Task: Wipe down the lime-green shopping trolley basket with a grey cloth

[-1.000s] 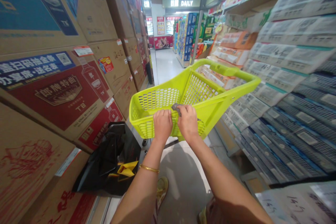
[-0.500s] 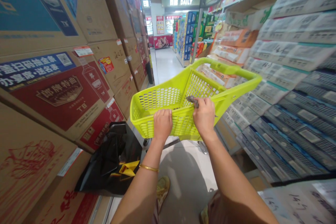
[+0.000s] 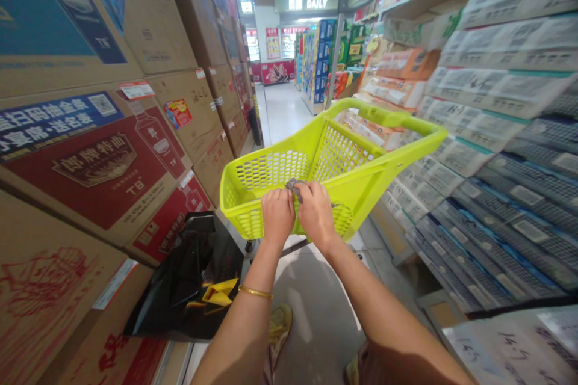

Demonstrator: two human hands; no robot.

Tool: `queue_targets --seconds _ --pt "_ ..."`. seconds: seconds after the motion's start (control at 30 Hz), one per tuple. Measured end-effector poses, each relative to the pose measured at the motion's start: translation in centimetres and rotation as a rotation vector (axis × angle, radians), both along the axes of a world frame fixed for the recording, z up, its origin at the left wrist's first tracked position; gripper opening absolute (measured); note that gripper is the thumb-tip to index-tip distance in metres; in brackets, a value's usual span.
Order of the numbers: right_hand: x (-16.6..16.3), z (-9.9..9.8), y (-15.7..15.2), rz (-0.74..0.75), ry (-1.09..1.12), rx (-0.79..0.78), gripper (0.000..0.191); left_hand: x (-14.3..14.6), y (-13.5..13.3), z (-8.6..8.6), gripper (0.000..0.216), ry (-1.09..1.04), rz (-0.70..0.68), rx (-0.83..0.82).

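Observation:
A lime-green shopping cart [image 3: 271, 168] stands side-on in front of me, its handle toward the upper right. My left hand [image 3: 277, 215] is wrapped over the near rim of its basket. Close beside it, my right hand [image 3: 316, 210] presses a crumpled grey cloth [image 3: 295, 186] against the same rim. Part of the cloth shows above the fingers; the rest is hidden under the palm. The basket's perforated walls and inside floor are partly visible.
Stacked cartons [image 3: 99, 162] line the left side. A black bag [image 3: 194, 283] with a yellow piece sits on the floor by them. On the right rise piled packaged goods [image 3: 506, 192]. A tiled aisle [image 3: 282, 102] runs ahead past a metal post [image 3: 336, 60].
My right hand has slid left along the cart's rim with the cloth, from mid-basket to right beside my left hand. My left hand keeps its hold on the rim.

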State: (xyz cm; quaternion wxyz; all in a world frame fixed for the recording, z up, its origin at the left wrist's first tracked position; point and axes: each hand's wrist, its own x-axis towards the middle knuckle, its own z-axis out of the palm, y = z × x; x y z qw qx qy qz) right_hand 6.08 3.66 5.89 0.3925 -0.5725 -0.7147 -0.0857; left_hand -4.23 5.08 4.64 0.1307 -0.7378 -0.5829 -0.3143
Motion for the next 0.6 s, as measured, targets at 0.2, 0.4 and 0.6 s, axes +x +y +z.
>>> queue_targets --seconds 0.2,0.4,0.6 --pt "2.4 1.4 0.2 -0.087 -0.042 -0.001 0.033 -0.2 -0.1 0.1 0.035 0.02 -0.012 0.002" --pt "4.6 1.6 0.7 -0.21 0.044 0.067 0.031 -0.1 -0.1 0.1 0.034 0.019 -0.01 0.005" --pt "0.7 0.2 0.2 -0.026 0.055 0.017 0.032 0.2 -0.1 0.0 0.033 0.012 0.02 0.002"
